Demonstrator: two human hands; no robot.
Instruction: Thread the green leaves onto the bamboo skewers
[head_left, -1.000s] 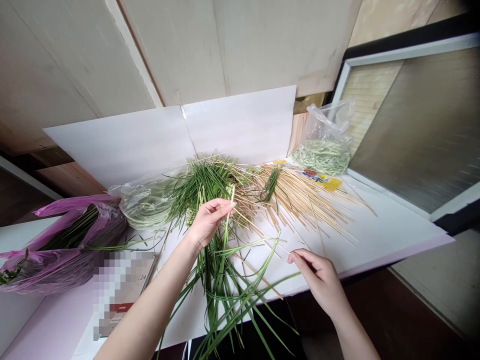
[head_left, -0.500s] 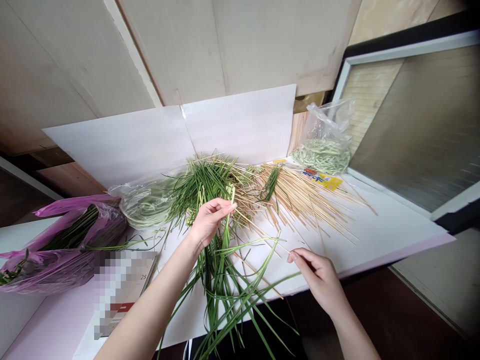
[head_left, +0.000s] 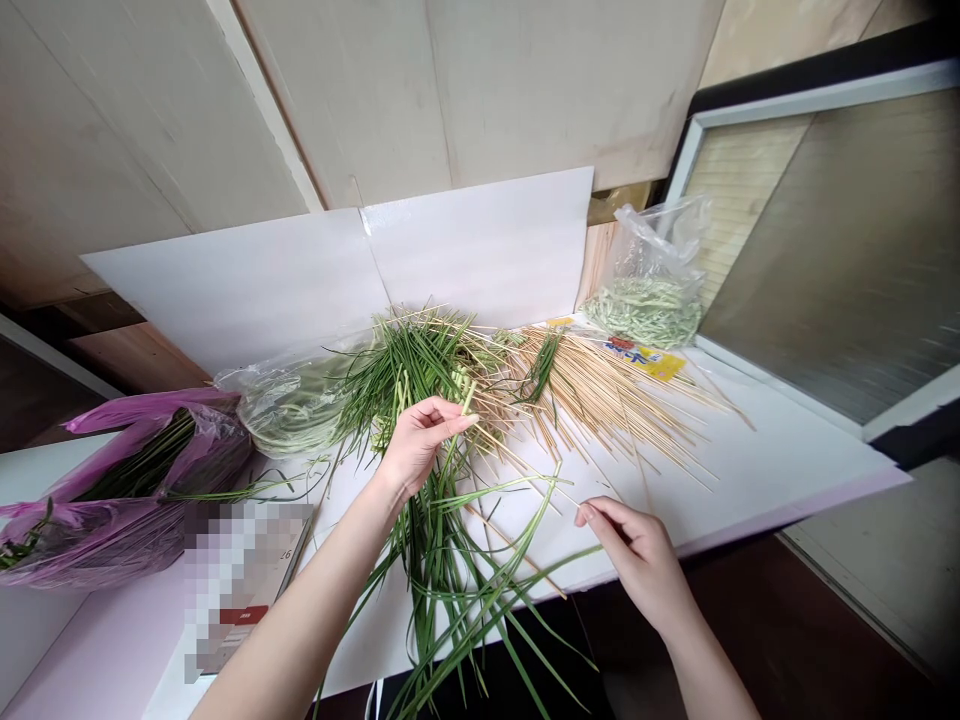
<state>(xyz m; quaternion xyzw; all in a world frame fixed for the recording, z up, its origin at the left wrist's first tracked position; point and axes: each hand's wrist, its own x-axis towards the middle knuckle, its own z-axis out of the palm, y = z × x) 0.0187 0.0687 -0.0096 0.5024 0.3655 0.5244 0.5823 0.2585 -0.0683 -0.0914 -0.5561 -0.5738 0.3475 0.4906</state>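
My left hand pinches a green stem, likely soft; my right hand, at its 4 o'clock, pinches a thin stick, presumably light, stiff, best held endwise.

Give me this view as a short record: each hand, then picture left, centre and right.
Left hand: pinching a pale green stalk
Right hand: pinching the end of a thin tan wooden stick
Picture left: translucent purple plastic bag with green leaves inside
Picture centre: heap of long dark green leaves
Picture right: fanned tan wooden sticks; behind them, clear plastic bag of pale green strands
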